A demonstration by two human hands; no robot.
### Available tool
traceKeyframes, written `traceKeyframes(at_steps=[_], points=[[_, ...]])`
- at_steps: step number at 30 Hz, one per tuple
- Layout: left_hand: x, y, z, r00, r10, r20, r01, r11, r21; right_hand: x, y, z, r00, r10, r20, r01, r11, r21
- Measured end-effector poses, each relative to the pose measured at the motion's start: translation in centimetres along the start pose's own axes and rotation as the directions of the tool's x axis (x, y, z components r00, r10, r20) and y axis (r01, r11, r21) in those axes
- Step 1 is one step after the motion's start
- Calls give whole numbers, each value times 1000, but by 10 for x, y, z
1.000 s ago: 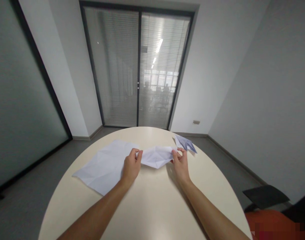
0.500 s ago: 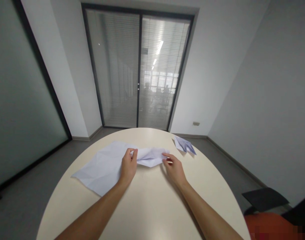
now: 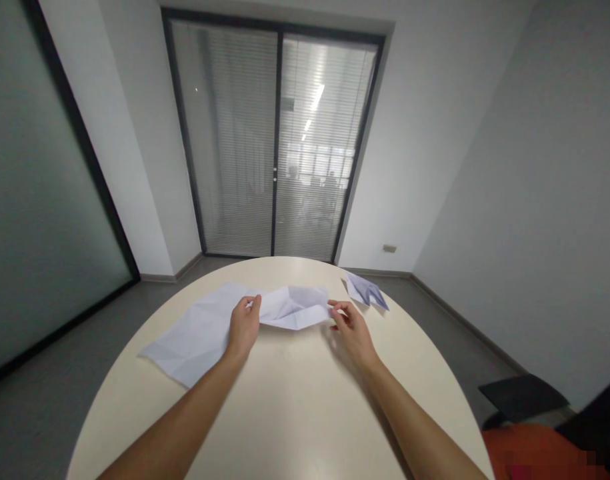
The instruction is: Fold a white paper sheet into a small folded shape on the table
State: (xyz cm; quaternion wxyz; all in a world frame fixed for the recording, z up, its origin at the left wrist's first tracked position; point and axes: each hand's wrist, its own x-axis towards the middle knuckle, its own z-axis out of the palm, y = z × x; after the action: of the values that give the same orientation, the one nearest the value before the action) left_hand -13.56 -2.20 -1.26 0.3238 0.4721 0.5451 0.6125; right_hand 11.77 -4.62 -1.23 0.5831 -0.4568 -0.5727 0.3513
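Note:
Between my hands is a folded white sheet of paper [image 3: 295,308], its creases and raised flaps facing up. My left hand [image 3: 245,323] pinches its left end between thumb and fingers. At the opposite end, my right hand [image 3: 349,327] has thumb and forefinger closed on the paper's edge, with the other fingers curled below. A larger creased white sheet [image 3: 199,337] lies flat to the left, partly under my left hand and forearm. Beyond my right hand, a small folded paper piece [image 3: 366,291] stands near the table's far right edge.
The round cream table [image 3: 289,413] carries all the papers. At the lower right is a chair with an orange seat [image 3: 529,450] and a black armrest [image 3: 522,393]. Glass doors with blinds [image 3: 275,147] stand behind the table.
My left hand has moved left, drawing the folded paper wider between my hands. Its flaps have opened up more. The right hand stays at nearly the same spot.

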Motion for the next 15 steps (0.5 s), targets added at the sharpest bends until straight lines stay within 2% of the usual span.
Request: traceKeyframes(at_steps=[3,7,11,15], points=[[8,-5,-8,985,-173,-18,167,970,-175,-1,-13,-1,999,-13,35,7,987,164],[13,-3,-14,949,-316,22,297,864,-406,-1,-23,-3,998,-35,47,24,974,226],[16,3,-18,919,-381,105,378,769,-516,1,-24,-6,994,-103,42,94,980,174],[17,12,-19,883,-377,280,468,674,-572,2,-19,-11,989,-150,8,149,983,105]])
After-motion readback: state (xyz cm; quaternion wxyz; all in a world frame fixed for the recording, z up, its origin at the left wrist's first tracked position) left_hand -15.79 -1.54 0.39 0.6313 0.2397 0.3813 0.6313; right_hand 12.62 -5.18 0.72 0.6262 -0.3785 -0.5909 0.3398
